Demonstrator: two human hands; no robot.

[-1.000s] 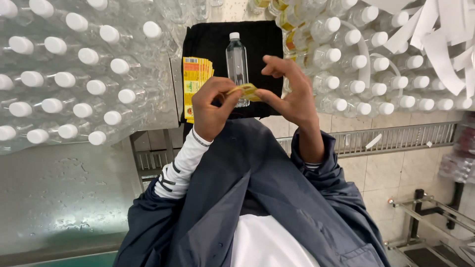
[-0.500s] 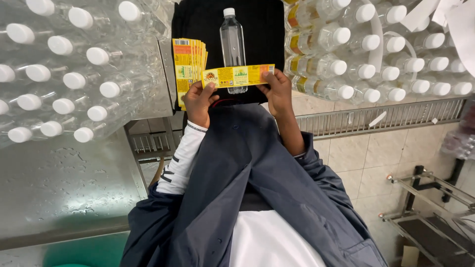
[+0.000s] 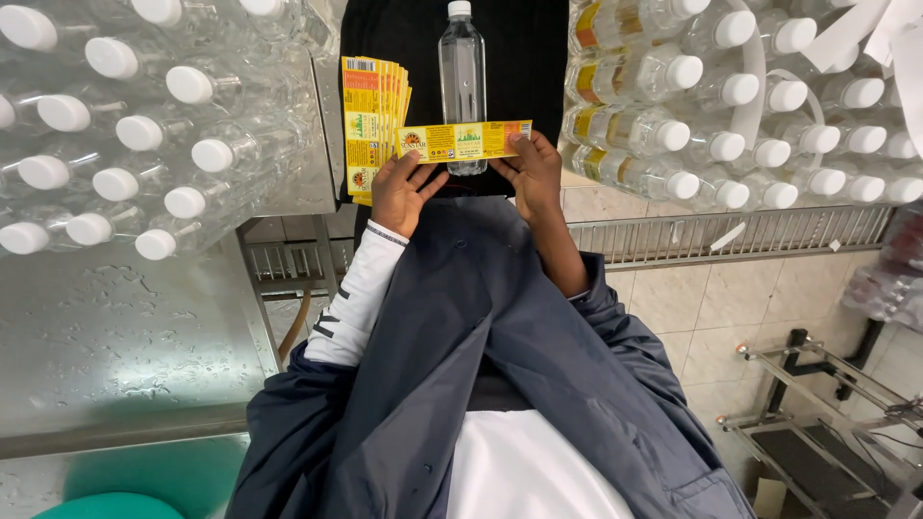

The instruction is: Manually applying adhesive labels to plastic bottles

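I see both hands pinching one yellow label (image 3: 463,140): left hand (image 3: 404,190) at its left end, right hand (image 3: 532,173) at its right. It spans the lying bottle (image 3: 462,82) (clear, white-capped). Label stack (image 3: 373,120) lies beside.

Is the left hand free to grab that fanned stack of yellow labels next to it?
Probably not right away: the left hand pinches one end of the stretched yellow label. The stack of labels lies just beside it with nothing between, so letting go would clear the way.
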